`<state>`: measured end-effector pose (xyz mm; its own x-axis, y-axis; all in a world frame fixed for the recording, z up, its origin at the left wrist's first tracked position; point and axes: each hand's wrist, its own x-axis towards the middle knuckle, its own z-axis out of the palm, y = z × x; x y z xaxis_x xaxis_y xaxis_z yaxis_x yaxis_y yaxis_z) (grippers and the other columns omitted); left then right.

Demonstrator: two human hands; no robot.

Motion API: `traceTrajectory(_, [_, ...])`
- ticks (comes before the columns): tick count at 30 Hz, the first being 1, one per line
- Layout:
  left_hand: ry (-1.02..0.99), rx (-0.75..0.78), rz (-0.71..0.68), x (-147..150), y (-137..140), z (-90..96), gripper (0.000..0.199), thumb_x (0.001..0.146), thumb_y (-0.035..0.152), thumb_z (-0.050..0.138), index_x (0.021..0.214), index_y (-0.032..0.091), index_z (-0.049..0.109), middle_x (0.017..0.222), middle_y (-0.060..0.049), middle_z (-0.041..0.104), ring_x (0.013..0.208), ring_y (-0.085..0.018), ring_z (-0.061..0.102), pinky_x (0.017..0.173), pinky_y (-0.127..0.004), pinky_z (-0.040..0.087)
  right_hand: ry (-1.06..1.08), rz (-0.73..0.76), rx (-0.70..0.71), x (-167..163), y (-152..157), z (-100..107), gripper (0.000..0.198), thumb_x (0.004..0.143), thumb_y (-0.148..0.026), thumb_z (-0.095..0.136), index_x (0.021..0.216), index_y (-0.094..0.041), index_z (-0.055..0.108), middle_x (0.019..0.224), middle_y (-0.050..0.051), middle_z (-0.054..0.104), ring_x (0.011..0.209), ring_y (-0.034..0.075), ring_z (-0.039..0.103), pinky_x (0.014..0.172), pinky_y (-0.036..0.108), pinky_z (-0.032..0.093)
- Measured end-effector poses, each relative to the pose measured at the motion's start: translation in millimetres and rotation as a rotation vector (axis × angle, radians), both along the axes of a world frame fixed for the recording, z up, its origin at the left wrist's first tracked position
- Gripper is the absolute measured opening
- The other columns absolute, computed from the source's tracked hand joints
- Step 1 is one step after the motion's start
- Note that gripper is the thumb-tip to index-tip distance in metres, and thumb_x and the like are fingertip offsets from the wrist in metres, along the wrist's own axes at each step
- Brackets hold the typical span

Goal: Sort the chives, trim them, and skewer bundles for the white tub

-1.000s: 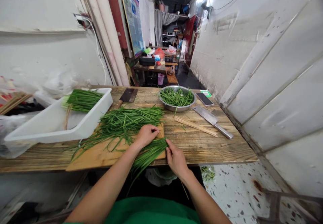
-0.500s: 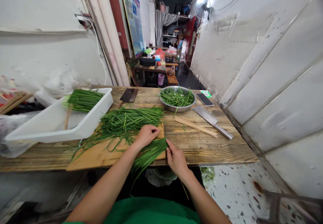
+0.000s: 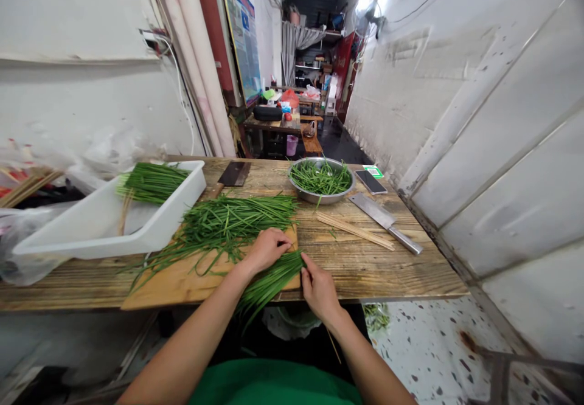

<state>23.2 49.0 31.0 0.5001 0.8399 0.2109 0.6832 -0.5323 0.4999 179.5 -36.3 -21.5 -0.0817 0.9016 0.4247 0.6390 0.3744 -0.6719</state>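
Two bare hands work close to the near edge of the surface (image 3: 378,277), and both are yours. Your right hand (image 3: 320,289) meets the cut ends of a small green bunch (image 3: 274,277), its thumb and forefinger spread apart rather than clenched. Your left hand (image 3: 267,252) sits over the far side of that same bunch with its fingers curled in toward the thumb; from this angle you cannot tell whether they close on a stalk. The bunch lies across the near right corner of the cutting board (image 3: 168,286), its leaves trailing over the surface's near edge. Just beyond your left hand, a larger loose heap (image 3: 237,218) covers the board's far part. Toward the far edge stand a steel bowl (image 3: 328,199) of green stalks and, to its left, a dark cleaver (image 3: 235,173). Near the far right corner you have a phone (image 3: 371,182); a steel cleaver (image 3: 381,216) lies by the right edge, with thin wooden sticks (image 3: 356,230) beside it. The white tray (image 3: 91,248) on the left holds a neat bundle (image 3: 155,183).
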Motion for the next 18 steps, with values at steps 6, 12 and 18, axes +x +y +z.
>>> traceTrajectory(6, [0.171,0.115,-0.154,-11,-6,21.5,0.019,0.08,0.021,0.047,0.083,0.022,0.066,0.084,-0.003,0.063,0.084,-0.017,0.051,0.078,-0.031,0.033,0.0,-0.011,-0.021,1,-1,-2,0.042,0.083,-0.018,0.036,0.124,-0.011,0.045,0.088,0.011,0.068,0.069,0.019,0.065,0.066,0.028,0.051])
traceTrajectory(12, [0.261,0.222,-0.007,-34,23,19.0,0.018,0.079,0.023,0.05,0.083,0.02,0.067,0.078,-0.006,0.062,0.08,-0.018,0.05,0.075,-0.031,0.032,-0.01,-0.029,0.006,1,-2,-3,0.041,0.084,-0.019,0.036,0.123,-0.013,0.046,0.087,0.01,0.068,0.067,0.018,0.065,0.065,0.028,0.052])
traceTrajectory(18, [0.374,0.215,-0.053,-34,31,12.0,0.012,0.073,0.021,0.056,0.077,0.021,0.067,0.076,-0.005,0.06,0.077,-0.018,0.049,0.069,-0.029,0.031,0.005,-0.027,-0.001,0,-2,-4,0.04,0.083,-0.019,0.037,0.122,-0.013,0.046,0.088,0.01,0.068,0.074,0.018,0.065,0.069,0.028,0.051])
